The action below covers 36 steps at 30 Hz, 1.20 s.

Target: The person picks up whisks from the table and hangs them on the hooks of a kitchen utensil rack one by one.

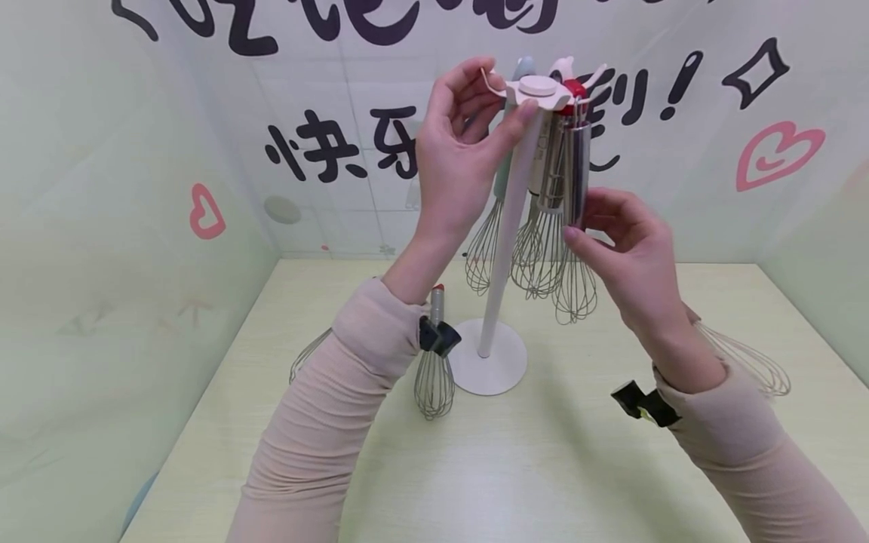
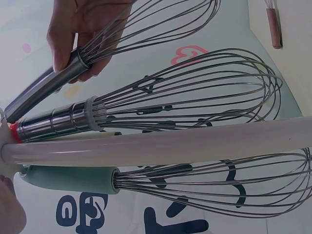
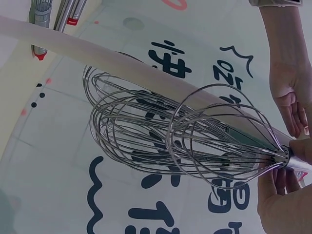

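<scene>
Head view: left grip holds a rack, right grip a whisk.

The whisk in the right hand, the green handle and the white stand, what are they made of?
Whisk in the right hand: metal, probably polished steel; bright, mirror-like streaks run along it. Green handle: maybe plastic or silicone, smooth with soft highlights. White stand: painted metal or plastic; its smooth, even white leaves both possible.

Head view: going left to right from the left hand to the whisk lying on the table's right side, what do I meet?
Left hand → stand's white top → gripped silver-handled whisk → right hand → whisk on the table.
</scene>
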Available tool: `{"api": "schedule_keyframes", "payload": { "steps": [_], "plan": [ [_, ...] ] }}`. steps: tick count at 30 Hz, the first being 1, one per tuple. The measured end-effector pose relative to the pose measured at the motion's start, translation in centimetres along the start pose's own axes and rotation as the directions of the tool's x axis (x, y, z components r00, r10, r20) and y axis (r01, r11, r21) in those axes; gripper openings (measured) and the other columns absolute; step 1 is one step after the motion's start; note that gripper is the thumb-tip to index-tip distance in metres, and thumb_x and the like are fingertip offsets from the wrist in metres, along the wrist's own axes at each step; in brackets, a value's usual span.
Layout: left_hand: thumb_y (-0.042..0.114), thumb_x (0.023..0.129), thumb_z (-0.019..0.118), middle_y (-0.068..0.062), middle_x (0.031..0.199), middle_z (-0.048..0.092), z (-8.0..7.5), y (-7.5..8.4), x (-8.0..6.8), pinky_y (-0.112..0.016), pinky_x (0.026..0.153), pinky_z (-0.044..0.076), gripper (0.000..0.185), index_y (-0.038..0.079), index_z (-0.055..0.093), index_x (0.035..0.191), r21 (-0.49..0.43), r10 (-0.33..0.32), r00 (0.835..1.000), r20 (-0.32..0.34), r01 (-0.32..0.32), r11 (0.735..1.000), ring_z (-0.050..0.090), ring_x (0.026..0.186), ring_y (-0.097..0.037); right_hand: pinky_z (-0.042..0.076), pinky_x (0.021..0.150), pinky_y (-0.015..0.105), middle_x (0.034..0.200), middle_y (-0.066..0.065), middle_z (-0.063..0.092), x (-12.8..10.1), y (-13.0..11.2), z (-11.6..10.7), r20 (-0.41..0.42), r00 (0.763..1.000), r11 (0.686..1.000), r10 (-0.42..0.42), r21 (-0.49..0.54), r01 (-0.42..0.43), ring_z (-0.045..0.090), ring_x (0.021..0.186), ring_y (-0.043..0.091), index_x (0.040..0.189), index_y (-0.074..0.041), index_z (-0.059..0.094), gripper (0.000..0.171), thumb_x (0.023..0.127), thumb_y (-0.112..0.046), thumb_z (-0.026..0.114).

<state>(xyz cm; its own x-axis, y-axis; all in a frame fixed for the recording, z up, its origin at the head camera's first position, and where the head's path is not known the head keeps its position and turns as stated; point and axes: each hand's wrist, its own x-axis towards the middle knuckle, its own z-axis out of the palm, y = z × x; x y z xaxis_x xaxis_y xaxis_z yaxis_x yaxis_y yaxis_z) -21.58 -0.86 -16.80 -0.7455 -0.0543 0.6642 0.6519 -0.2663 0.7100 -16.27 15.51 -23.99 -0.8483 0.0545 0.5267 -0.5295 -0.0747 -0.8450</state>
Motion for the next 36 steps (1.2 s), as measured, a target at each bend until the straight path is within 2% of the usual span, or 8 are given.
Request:
{"api": "schedule_keyframes", "payload": {
  "steps": [3, 10, 17, 22, 36],
  "plan": [
    [-0.011, 0.079, 0.069, -0.015, 0.11, 0.053, 0.02, -0.01, -0.02, -0.019, 0.102, 0.05, 0.056, -0.011, 0.044, 0.128, -0.003, -0.001, 1.0, 0.0, 0.001, 1.0, 0.058, 0.107, -0.026, 0.057, 0.077, 0.012, 0.106, 0.0, 0.064, -0.01, 0.11, 0.07, 0.01, 1.0, 1.0, 0.009, 0.001, -0.009, 0.061, 0.093, 0.011, 0.109, -0.012, 0.063, 0.036, 0.082, 0.011, 0.063],
    [-0.012, 0.078, 0.069, -0.015, 0.109, 0.053, 0.03, -0.04, -0.04, -0.019, 0.102, 0.05, 0.055, -0.011, 0.044, 0.128, -0.006, 0.001, 1.0, -0.005, -0.001, 1.0, 0.058, 0.105, -0.023, 0.057, 0.076, 0.012, 0.105, -0.001, 0.064, 0.01, 0.31, 0.23, 0.029, 0.999, 0.999, 0.035, -0.001, -0.035, 0.061, 0.093, 0.011, 0.111, -0.011, 0.063, 0.034, 0.083, 0.009, 0.064],
    [-0.012, 0.079, 0.069, -0.014, 0.108, 0.053, -0.01, -0.13, -0.13, -0.02, 0.102, 0.05, 0.055, -0.012, 0.044, 0.128, -0.01, 0.008, 1.0, -0.004, -0.009, 1.0, 0.056, 0.107, -0.03, 0.057, 0.08, 0.012, 0.103, -0.004, 0.066, -0.03, 0.47, 0.22, 0.038, 0.998, 0.998, 0.054, -0.027, -0.053, 0.061, 0.093, 0.009, 0.111, -0.013, 0.063, 0.033, 0.084, 0.007, 0.063],
    [-0.012, 0.078, 0.069, -0.014, 0.108, 0.053, 0.06, -0.04, -0.16, -0.02, 0.102, 0.05, 0.055, -0.012, 0.044, 0.128, -0.012, 0.001, 1.0, -0.004, -0.002, 1.0, 0.057, 0.105, -0.026, 0.056, 0.084, 0.012, 0.102, -0.006, 0.066, -0.1, 0.65, 0.2, 0.045, 0.997, 0.996, 0.067, -0.055, -0.064, 0.061, 0.094, 0.009, 0.111, -0.012, 0.062, 0.032, 0.084, 0.006, 0.063],
    [-0.012, 0.079, 0.069, -0.014, 0.108, 0.053, 0.09, 0.1, -0.14, -0.02, 0.103, 0.05, 0.055, -0.011, 0.044, 0.128, -0.003, 0.006, 1.0, -0.006, -0.006, 1.0, 0.057, 0.102, -0.018, 0.055, 0.084, 0.011, 0.104, -0.007, 0.065, 0.0, 0.77, 0.07, 0.044, 0.994, 0.989, 0.103, -0.116, -0.097, 0.061, 0.097, 0.009, 0.113, -0.013, 0.061, 0.032, 0.086, 0.003, 0.064]
  ]
}}
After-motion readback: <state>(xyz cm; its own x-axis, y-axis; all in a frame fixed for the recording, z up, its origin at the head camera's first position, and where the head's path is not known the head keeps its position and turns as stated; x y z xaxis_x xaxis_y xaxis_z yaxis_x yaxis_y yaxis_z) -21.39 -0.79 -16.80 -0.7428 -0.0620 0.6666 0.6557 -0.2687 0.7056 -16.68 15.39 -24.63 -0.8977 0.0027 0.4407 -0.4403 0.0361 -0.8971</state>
